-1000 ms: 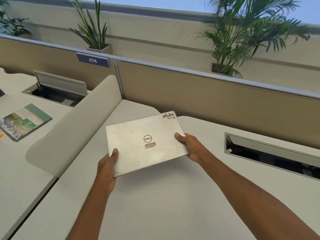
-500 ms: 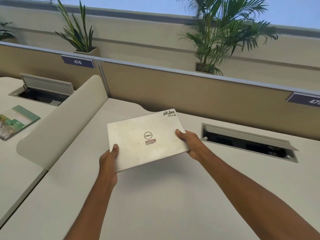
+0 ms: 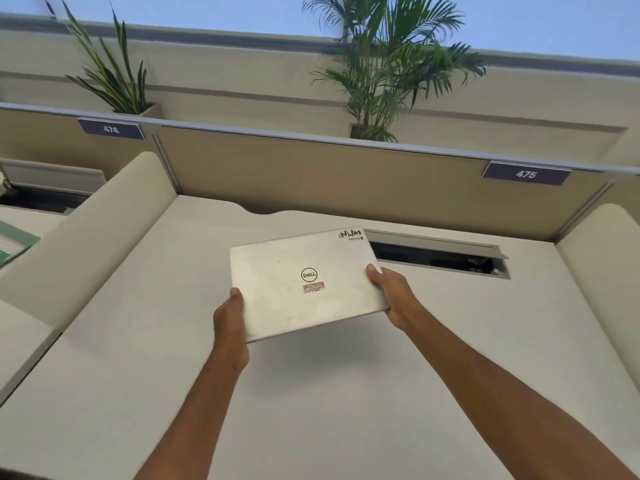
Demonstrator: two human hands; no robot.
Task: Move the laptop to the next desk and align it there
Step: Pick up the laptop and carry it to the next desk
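A closed silver laptop (image 3: 298, 271) with a round logo and a red sticker on its lid hangs above the white desk (image 3: 311, 393), casting a shadow below it. My left hand (image 3: 230, 323) grips its near left corner, thumb on the lid. My right hand (image 3: 391, 296) grips its right edge near the front corner. The laptop is tilted, its far right corner turned toward the back. It sits over the desk's middle, in front of the cable slot.
An open cable slot (image 3: 440, 259) lies at the desk's back right. Curved white dividers stand at the left (image 3: 86, 237) and right (image 3: 602, 271). A beige partition (image 3: 329, 178) with number plates 474 and 475 runs behind. The left desk holds a green booklet (image 3: 14, 244).
The view has swung right: the left desk and its booklet slid almost out of sight, and the plate 475 and the right divider came in. The laptop stays held in both hands over the middle desk.
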